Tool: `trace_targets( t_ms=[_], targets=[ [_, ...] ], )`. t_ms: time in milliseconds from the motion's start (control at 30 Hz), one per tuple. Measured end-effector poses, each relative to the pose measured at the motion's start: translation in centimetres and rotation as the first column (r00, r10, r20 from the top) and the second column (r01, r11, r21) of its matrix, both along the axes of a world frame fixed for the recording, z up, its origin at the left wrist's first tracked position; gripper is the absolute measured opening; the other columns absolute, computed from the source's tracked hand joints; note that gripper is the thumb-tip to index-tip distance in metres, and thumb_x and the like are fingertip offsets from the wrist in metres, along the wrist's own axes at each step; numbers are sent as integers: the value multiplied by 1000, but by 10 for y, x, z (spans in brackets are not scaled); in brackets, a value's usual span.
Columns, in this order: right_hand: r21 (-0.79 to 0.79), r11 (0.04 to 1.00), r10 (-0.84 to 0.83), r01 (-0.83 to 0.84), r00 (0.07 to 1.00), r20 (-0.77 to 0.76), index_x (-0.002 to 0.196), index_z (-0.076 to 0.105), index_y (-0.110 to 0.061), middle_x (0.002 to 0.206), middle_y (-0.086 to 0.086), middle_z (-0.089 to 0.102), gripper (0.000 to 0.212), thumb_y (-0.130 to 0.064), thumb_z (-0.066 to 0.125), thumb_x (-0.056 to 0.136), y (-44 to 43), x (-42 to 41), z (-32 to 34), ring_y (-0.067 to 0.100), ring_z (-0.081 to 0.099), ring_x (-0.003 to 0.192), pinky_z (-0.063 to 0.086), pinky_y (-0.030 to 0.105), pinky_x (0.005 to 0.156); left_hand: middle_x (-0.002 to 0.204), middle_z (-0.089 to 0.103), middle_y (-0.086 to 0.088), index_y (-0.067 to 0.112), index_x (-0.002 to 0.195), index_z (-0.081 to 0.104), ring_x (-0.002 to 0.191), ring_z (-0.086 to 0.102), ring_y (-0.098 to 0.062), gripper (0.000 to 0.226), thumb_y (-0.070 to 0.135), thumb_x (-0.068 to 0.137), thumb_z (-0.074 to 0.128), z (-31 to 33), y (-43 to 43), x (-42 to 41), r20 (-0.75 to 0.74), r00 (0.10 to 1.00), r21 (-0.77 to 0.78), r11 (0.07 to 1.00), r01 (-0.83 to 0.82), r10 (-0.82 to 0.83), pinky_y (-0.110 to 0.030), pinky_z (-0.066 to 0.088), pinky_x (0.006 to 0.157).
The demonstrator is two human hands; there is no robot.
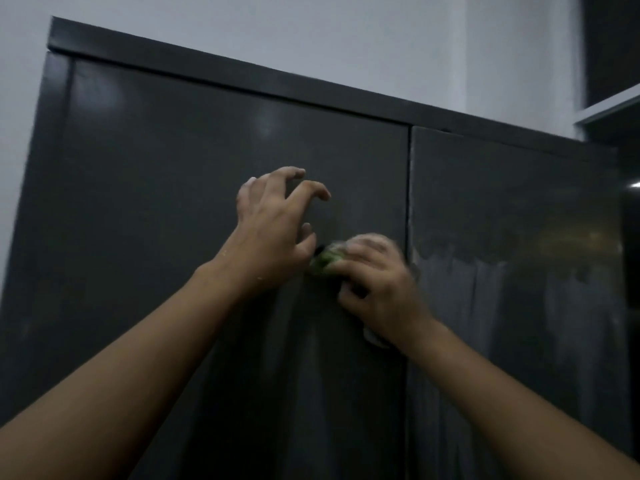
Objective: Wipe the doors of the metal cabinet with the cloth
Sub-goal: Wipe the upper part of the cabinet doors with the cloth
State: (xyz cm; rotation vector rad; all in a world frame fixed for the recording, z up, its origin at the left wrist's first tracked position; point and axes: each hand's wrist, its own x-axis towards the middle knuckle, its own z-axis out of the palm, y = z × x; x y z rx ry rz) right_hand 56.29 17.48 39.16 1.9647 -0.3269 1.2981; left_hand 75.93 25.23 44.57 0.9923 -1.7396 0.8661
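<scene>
Two hands are working on the left door [173, 202] | right hand [374, 282] is gripping the green cloth [323, 261] against it, near the seam [409, 209] | left hand [273, 230] — empty, fingers arched — is bracing alongside | streaked right door [519, 306] is lying rightward of the cloth.

We look up at a pale grey wall [311, 36] filling the top of the scene. At far right, a light shelf edge [606, 109] juts out beneath a dark recess [613, 46]. Lower down, a small bright glint [635, 185] catches the light.
</scene>
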Motion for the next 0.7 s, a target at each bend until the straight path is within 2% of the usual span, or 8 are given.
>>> trace_targets(
  t_ms=[100, 167, 200, 267, 367, 500, 600, 700],
  targets=[
    [-48, 994, -106, 95, 865, -491, 111, 74, -19, 126, 0, 65, 30, -10, 70, 83, 10, -23, -18, 28, 56, 116, 42, 41, 105, 151, 27, -2, 40, 136, 41, 142, 19, -24, 48, 30, 92, 58, 7, -16, -27, 74, 997, 28, 999, -21, 19, -46, 0, 118],
    [-118, 980, -198, 159, 773, -603, 114, 73, -20, 129, -2, 64, 26, -13, 66, 90, 14, -49, -16, 28, 56, 117, 43, 41, 104, 153, 22, -1, 41, 139, 36, 144, 14, -23, 50, 36, 94, 56, 13, -28, -45, 145, 989, 50, 998, -41, 33, -50, -2, 119],
    [-125, 978, -208, 165, 783, -587, 115, 73, -20, 131, -1, 63, 24, -14, 64, 93, 15, -66, -11, 28, 56, 117, 43, 41, 104, 153, 21, -1, 41, 140, 35, 144, 12, -23, 51, 37, 94, 55, 16, -32, -53, 174, 984, 49, 998, -49, 40, -51, -3, 119],
    [-118, 981, -192, 156, 877, -441, 115, 74, -17, 130, 2, 64, 23, -13, 64, 94, 12, -105, 7, 30, 58, 113, 43, 41, 103, 152, 21, 0, 39, 141, 34, 144, 12, -22, 53, 39, 93, 56, 23, -41, -69, 204, 978, 38, 998, -50, 41, -53, -3, 120],
    [-132, 979, -160, 158, 987, -6, 108, 75, -12, 120, 8, 68, 27, -6, 71, 82, -1, -155, 47, 33, 60, 108, 41, 39, 104, 151, 23, 0, 36, 143, 33, 143, 13, -21, 56, 40, 91, 55, 34, -51, -95, 213, 976, 10, 999, -49, 46, -54, -3, 119],
    [4, 988, -140, 151, 905, 402, 122, 67, -15, 111, 2, 67, 48, -3, 67, 75, -22, -188, 108, 27, 60, 99, 36, 25, 92, 149, 26, 0, 31, 145, 31, 142, 16, -21, 58, 36, 91, 53, 43, -62, -127, 191, 980, -19, 998, -54, 56, -53, 0, 120],
    [139, 989, -117, 51, 845, 522, 137, 56, -18, 116, 2, 64, 60, -10, 65, 78, -37, -187, 134, 21, 57, 100, 38, 23, 89, 146, 28, -1, 29, 146, 31, 138, 21, -23, 60, 31, 91, 54, 45, -67, -141, 139, 987, -57, 996, -69, 76, -52, 5, 119],
    [46, 997, -79, 65, 885, 459, 123, 68, -14, 117, 5, 68, 48, -16, 59, 76, -50, -171, 131, 25, 61, 107, 35, 24, 98, 143, 29, -3, 23, 146, 32, 135, 25, -24, 62, 26, 88, 53, 41, -73, -142, 107, 989, -101, 991, -90, 101, -49, 5, 119]
  ],
)
